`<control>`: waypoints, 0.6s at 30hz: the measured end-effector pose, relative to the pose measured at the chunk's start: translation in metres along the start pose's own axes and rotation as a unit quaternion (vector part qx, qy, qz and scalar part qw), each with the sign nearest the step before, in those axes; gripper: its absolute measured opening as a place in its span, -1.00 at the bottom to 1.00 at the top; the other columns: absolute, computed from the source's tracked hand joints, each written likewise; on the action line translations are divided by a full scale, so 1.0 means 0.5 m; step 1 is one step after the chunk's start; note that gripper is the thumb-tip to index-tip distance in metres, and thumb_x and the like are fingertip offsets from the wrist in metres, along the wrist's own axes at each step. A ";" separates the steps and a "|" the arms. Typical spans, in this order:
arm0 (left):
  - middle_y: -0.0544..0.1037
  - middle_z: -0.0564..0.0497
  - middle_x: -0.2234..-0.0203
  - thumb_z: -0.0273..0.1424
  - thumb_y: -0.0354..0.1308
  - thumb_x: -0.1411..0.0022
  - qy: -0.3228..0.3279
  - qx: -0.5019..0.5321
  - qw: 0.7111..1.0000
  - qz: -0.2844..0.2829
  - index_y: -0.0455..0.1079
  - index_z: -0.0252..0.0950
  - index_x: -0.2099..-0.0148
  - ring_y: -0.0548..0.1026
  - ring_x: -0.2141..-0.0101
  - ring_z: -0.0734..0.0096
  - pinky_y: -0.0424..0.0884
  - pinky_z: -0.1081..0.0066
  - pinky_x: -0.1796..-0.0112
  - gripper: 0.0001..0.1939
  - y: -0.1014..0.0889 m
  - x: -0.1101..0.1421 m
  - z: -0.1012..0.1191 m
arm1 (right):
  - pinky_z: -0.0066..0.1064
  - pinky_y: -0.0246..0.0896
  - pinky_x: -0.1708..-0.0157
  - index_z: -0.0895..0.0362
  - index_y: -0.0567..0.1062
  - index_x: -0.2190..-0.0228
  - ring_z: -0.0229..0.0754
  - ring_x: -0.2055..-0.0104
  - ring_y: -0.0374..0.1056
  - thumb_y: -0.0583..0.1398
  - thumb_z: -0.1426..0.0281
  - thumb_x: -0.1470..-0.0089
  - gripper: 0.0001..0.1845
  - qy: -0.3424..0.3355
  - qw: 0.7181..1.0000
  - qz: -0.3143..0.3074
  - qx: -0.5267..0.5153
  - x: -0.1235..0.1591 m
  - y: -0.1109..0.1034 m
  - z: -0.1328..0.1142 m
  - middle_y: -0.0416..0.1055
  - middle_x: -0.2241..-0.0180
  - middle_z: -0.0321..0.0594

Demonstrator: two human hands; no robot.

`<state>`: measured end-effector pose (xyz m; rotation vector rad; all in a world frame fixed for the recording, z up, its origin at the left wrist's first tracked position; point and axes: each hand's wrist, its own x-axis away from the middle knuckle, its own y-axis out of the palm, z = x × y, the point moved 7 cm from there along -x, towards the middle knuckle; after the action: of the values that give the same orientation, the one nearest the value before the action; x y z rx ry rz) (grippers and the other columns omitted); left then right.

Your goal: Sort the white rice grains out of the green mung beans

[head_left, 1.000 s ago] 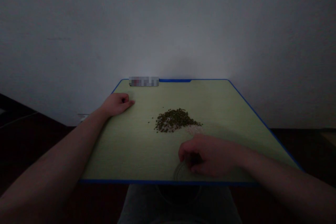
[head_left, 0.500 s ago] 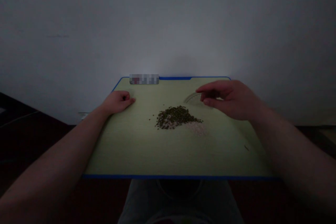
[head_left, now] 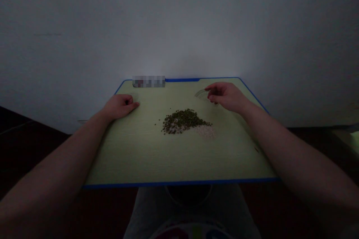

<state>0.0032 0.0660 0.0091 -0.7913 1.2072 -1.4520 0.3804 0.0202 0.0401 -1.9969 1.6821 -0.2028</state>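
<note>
Right hand (head_left: 226, 96) pinching a clear dish (head_left: 201, 93), one o'clock from the seed pile (head_left: 183, 119): best kept level! Left hand (head_left: 119, 105), ten o'clock, curled; contents can't be told.

We rest the left hand (head_left: 120, 105) near the left edge of the desk (head_left: 168, 160); our right hand (head_left: 211, 95) holds a clear rounded item (head_left: 200, 93) near the far right corner. Green beans (head_left: 185, 117) adjoin pale grains (head_left: 206, 131) between the edges.
</note>
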 end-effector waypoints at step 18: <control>0.19 0.11 0.72 -0.10 0.01 -0.04 0.017 0.005 1.000 0.004 0.15 -0.27 0.59 0.16 0.61 0.52 0.05 0.46 0.53 -0.63 -0.005 0.001 0.006 | -0.47 0.27 0.48 0.25 0.47 0.14 -0.28 0.51 0.39 0.26 0.47 0.11 -0.59 0.129 0.974 0.012 0.185 -0.028 0.011 0.068 0.52 0.39 -0.14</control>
<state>0.0051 0.0645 0.0122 -0.7567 1.2268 -1.4695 0.3871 0.0430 0.0112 -1.7245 1.6718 -0.7391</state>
